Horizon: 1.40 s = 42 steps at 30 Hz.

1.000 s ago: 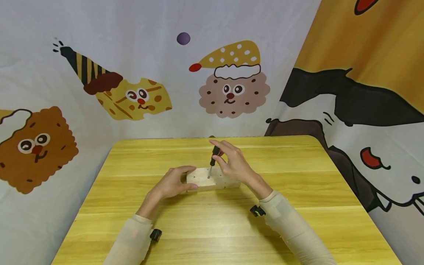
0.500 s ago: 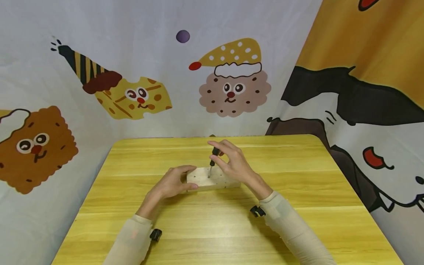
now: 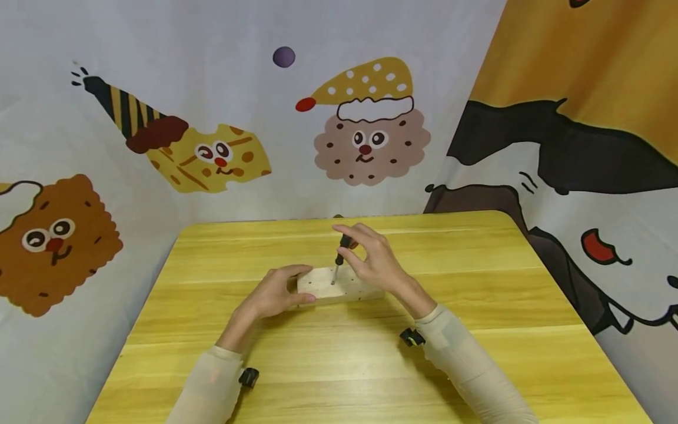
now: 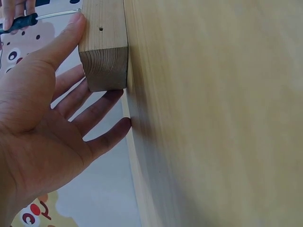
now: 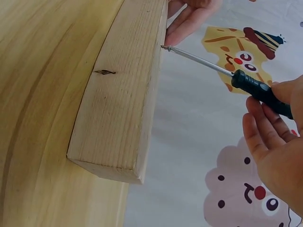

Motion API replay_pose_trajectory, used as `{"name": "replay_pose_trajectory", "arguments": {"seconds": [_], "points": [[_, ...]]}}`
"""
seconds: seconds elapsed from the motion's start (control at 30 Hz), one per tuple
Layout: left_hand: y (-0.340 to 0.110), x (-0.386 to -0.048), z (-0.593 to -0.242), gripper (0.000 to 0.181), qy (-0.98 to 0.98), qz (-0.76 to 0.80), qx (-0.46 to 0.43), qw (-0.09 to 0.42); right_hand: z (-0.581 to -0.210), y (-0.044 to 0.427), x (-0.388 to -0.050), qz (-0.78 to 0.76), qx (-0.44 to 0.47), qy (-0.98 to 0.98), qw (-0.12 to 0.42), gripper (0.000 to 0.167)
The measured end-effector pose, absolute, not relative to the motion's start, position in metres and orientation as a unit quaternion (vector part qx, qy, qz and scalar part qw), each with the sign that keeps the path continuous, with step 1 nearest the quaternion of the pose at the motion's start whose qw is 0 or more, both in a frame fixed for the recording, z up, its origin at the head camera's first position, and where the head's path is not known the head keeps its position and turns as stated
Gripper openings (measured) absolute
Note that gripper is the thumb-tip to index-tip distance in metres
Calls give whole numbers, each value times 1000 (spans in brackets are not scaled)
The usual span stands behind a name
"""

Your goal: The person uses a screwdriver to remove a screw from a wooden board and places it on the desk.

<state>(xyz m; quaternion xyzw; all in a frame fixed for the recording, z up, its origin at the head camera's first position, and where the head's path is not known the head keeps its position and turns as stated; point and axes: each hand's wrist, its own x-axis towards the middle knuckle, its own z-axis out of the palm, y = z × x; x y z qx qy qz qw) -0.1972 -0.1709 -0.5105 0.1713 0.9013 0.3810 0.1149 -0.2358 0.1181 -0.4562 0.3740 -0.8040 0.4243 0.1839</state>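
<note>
A pale wooden block (image 3: pixel 318 287) lies on the table, with small dark holes or marks in its upper face. Around its left end, my left hand (image 3: pixel 272 291) holds it, thumb on the near side and fingers at the far side. My right hand (image 3: pixel 377 264) pinches the dark handle of a screwdriver (image 5: pixel 255 87) between thumb and fingers. The screwdriver stands nearly upright, slightly tilted, its metal shaft reaching down to the block. At its tip, a small screw (image 5: pixel 165 48) protrudes a little from the wood. The left wrist view shows the block's end grain beside the spread left fingers.
The wooden table (image 3: pixel 339 359) has rounded far corners. Behind it hangs a light curtain (image 3: pixel 238 59) printed with cartoon biscuits and cheese. A small brownish thing (image 3: pixel 338 217) shows at the table's far edge. Each sleeve carries a small black device (image 3: pixel 412 337) near the wrist.
The right thumb and fingers shift slightly on the screwdriver handle. Block and left hand keep their place on the table. The head view has tilted a little.
</note>
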Motion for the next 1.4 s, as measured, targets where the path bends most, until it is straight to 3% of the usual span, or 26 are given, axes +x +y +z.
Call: {"name": "replay_pose_trajectory", "arguments": {"seconds": [0.43,0.8,1.4], "points": [[-172,-196,-510,75,900,383,184,102,-454,119,-235,418,385,-807,160,52],[-171,-195,-509,75,900,383,181,105,-455,119,-239,414,383,-800,203,44],[-171,-195,-508,75,900,381,184,106,-451,118,-234,404,373,-816,179,45]]}}
